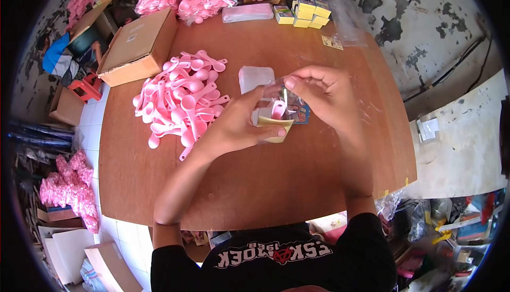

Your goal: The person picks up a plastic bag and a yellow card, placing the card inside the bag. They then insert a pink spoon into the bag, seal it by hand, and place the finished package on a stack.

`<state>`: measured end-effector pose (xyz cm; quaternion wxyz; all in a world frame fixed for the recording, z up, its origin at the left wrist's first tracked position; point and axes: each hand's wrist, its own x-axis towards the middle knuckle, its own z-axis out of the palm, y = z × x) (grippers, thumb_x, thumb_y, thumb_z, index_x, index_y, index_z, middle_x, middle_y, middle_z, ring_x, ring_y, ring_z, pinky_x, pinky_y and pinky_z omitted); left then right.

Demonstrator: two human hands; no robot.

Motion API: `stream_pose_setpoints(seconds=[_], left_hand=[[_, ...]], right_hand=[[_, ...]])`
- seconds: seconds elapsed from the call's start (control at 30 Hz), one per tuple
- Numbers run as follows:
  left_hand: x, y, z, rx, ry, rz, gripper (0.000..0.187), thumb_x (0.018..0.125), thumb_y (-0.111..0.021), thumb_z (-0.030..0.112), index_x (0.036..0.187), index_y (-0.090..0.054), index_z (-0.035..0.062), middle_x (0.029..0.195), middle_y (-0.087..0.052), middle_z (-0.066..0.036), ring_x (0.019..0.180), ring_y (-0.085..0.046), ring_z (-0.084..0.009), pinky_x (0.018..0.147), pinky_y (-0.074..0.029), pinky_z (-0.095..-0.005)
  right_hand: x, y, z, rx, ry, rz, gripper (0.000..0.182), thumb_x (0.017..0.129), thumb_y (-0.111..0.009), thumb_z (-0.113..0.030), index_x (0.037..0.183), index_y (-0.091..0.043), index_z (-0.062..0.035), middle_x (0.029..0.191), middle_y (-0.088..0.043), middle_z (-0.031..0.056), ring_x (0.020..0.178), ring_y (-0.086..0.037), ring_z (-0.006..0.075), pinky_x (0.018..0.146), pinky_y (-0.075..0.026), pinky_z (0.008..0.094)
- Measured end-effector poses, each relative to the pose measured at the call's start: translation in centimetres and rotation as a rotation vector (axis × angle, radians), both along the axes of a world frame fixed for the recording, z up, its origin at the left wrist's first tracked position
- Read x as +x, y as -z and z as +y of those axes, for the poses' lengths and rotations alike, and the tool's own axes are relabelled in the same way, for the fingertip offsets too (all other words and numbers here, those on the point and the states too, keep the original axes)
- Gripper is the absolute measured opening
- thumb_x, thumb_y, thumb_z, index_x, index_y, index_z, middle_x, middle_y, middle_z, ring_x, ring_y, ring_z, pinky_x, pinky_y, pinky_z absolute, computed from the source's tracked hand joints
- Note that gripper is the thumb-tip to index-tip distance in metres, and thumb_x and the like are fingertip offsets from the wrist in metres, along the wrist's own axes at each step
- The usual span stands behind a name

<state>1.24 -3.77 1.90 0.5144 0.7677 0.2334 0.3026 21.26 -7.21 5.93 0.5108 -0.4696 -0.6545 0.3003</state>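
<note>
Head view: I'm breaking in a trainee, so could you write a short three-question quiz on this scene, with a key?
1. What do the left hand and the right hand hold between them?
2. Which is nearest the left hand?
a) cardboard box
b) pile of pink spoons
c) red stool
3. True or false: the yellow boxes are near the far edge of the table.

Key:
1. A clear plastic bag
2. b
3. True

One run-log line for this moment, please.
left hand: holds clear bag; right hand: pinches its upper part; seen through bag: pink scoop, yellow piece; on table: pink scoop heap
</note>
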Motion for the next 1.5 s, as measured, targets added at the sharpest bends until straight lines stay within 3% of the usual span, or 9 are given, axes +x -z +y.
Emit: stream_pose_setpoints(seconds=[0.03, 0.23, 0.43, 0.63, 0.8, 0.9, 1.03, 1.27, 1.5], left_hand=[[0.2, 0.4, 0.1, 0.065, -0.036, 0.009, 0.056, 0.079, -0.08, 0.015, 0.126, -0.056, -0.0022, 0.11, -0.068, -0.013, 0.101, -0.065, -0.0178, 0.089, -0.051, -0.033], [0.4, 1.6, 0.7, 0.021, -0.035, 0.026, 0.024, 0.086, -0.073, 0.009, 0.105, -0.068, -0.0044, 0.093, -0.071, -0.007, 0.081, -0.062, -0.0068, 0.068, -0.052, -0.0258], [0.3, 1.3, 0.9, 0.112, -0.116, -0.088, 0.03, 0.084, -0.076, 0.014, 0.106, -0.068, -0.0047, 0.086, -0.071, -0.008, 0.071, -0.062, -0.0076, 0.064, -0.052, -0.0259], [-0.1, 1.0, 1.0, -0.06, -0.068, -0.176, 0.028, 0.084, -0.077, 0.014, 0.106, -0.07, -0.0016, 0.084, -0.069, -0.004, 0.066, -0.058, -0.0036, 0.056, -0.048, -0.0222], [-0.5, 0.4, 0.7, -0.044, -0.108, -0.028, 0.025, 0.087, -0.074, 0.014, 0.106, -0.07, -0.0023, 0.086, -0.069, -0.005, 0.068, -0.06, -0.0046, 0.059, -0.05, -0.0223], [-0.2, -0.1, 0.3, -0.18, -0.17, -0.41, 0.021, 0.093, -0.066, 0.011, 0.106, -0.068, -0.0043, 0.098, -0.071, -0.01, 0.091, -0.065, -0.0123, 0.081, -0.053, -0.0266], [-0.6, 0.3, 0.9, -0.018, -0.248, -0.368, 0.019, 0.094, -0.064, 0.01, 0.107, -0.069, -0.0026, 0.098, -0.071, -0.01, 0.088, -0.066, -0.0118, 0.078, -0.055, -0.0261], [-1.6, -0.6, 0.8, -0.163, -0.183, -0.414, 0.02, 0.092, -0.066, 0.008, 0.108, -0.069, -0.0023, 0.095, -0.072, -0.009, 0.083, -0.066, -0.0107, 0.073, -0.055, -0.0247], [-2.7, -0.3, 1.5, -0.13, -0.006, -0.406, 0.023, 0.091, -0.054, -0.007, 0.106, -0.07, -0.0016, 0.1, -0.071, -0.011, 0.083, -0.067, -0.0115, 0.071, -0.055, -0.025]], right_hand=[[-0.1, 0.1, 0.1, -0.057, -0.02, 0.037, 0.015, 0.087, -0.07, -0.01, 0.094, -0.071, 0.003, 0.078, -0.07, 0.0036, 0.073, -0.063, 0.0085, 0.064, -0.049, 0.0242], [0.3, -0.3, -0.3, -0.05, -0.178, 0.154, 0.027, 0.088, -0.071, -0.015, 0.108, -0.067, 0.0025, 0.095, -0.07, 0.0065, 0.089, -0.063, 0.0099, 0.079, -0.049, 0.026], [0.8, -1.1, -0.8, -0.12, -0.185, 0.24, 0.046, 0.087, -0.074, -0.018, 0.125, -0.056, 0.0017, 0.107, -0.066, 0.0064, 0.098, -0.061, 0.0129, 0.087, -0.049, 0.0288], [0.0, 1.4, -0.6, -0.145, -0.252, 0.074, 0.028, 0.091, -0.068, -0.011, 0.113, -0.063, 0.0044, 0.099, -0.068, 0.0077, 0.091, -0.063, 0.0112, 0.08, -0.052, 0.0267], [-0.3, 2.1, -0.3, -0.137, -0.166, 0.184, 0.017, 0.092, -0.064, -0.004, 0.106, -0.065, 0.0061, 0.099, -0.068, 0.0079, 0.09, -0.064, 0.01, 0.079, -0.053, 0.0253], [0.0, 2.2, -0.4, -0.158, -0.189, 0.24, 0.017, 0.092, -0.063, -0.003, 0.106, -0.064, 0.0061, 0.099, -0.069, 0.0085, 0.092, -0.064, 0.0107, 0.079, -0.053, 0.0253], [0.1, 2.5, -0.1, -0.088, -0.161, 0.243, 0.017, 0.092, -0.063, -0.003, 0.107, -0.065, 0.0049, 0.099, -0.069, 0.0083, 0.089, -0.065, 0.011, 0.078, -0.054, 0.0245], [0.8, 2.1, -0.6, -0.1, -0.225, 0.295, 0.015, 0.093, -0.06, -0.002, 0.105, -0.068, 0.0035, 0.096, -0.07, 0.0089, 0.09, -0.065, 0.0117, 0.077, -0.054, 0.0263], [1.0, 1.5, -1.1, -0.017, -0.327, 0.241, 0.02, 0.09, -0.054, 0.009, 0.101, -0.07, 0.0039, 0.096, -0.07, 0.0096, 0.092, -0.065, 0.0132, 0.08, -0.053, 0.0266]])
